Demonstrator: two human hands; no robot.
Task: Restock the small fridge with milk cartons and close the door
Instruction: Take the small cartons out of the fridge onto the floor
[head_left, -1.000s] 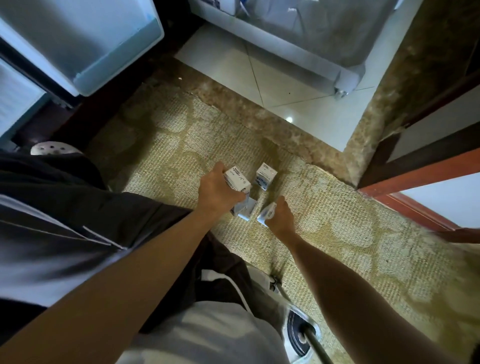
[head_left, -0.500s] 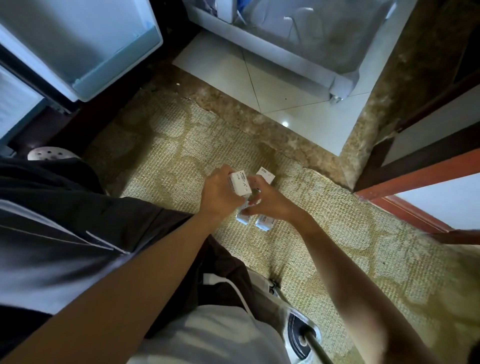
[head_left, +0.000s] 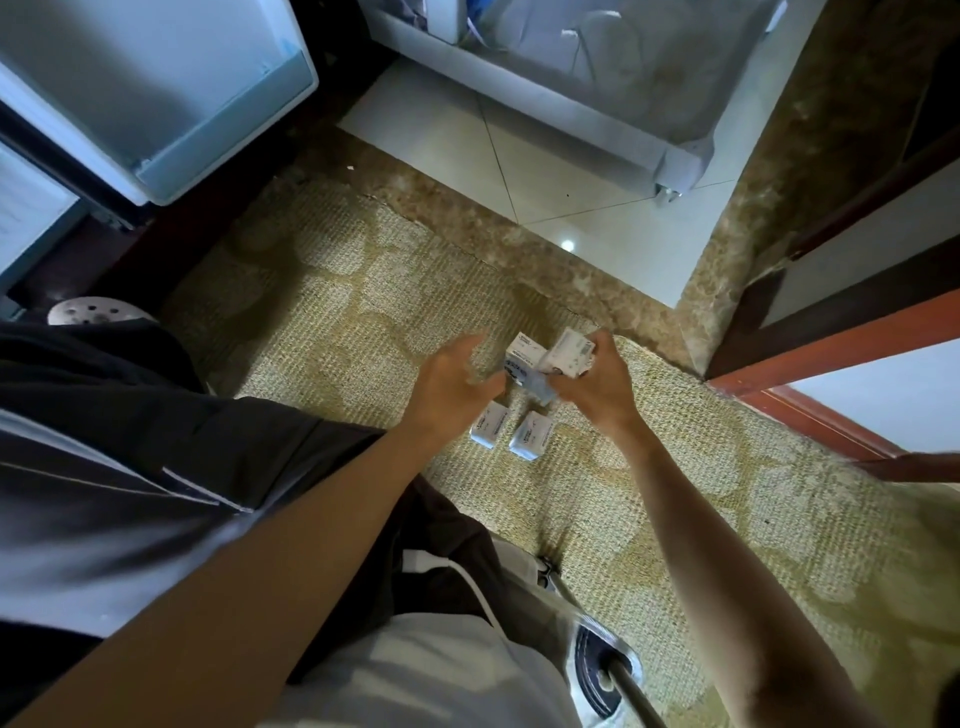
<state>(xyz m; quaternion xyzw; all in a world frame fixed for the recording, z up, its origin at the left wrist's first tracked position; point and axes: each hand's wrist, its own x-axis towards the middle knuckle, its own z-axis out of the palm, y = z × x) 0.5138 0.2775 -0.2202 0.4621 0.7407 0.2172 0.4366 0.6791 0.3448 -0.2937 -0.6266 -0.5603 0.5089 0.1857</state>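
Small white and blue milk cartons lie on a woven beige rug (head_left: 322, 312). My right hand (head_left: 592, 387) grips one carton (head_left: 569, 353), lifted and tilted. A second carton (head_left: 522, 353) stands just left of it, between my hands; whether it is also held I cannot tell. My left hand (head_left: 449, 387) hovers beside it with fingers apart and nothing in it. Two more cartons (head_left: 489, 426) (head_left: 531, 435) lie flat on the rug below my hands. The small fridge's open door (head_left: 171, 104), with a pale shelf, is at the top left.
A white cabinet or appliance base (head_left: 561, 119) stands on pale floor tiles at the top. A brown door frame (head_left: 831, 353) runs along the right. My knees and a shoe (head_left: 597, 670) fill the bottom. A round perforated disc (head_left: 88, 310) lies at the left.
My left hand let go of the carton it held and opened. My right hand moved up and right and now holds a carton. Two cartons now show on the rug below.
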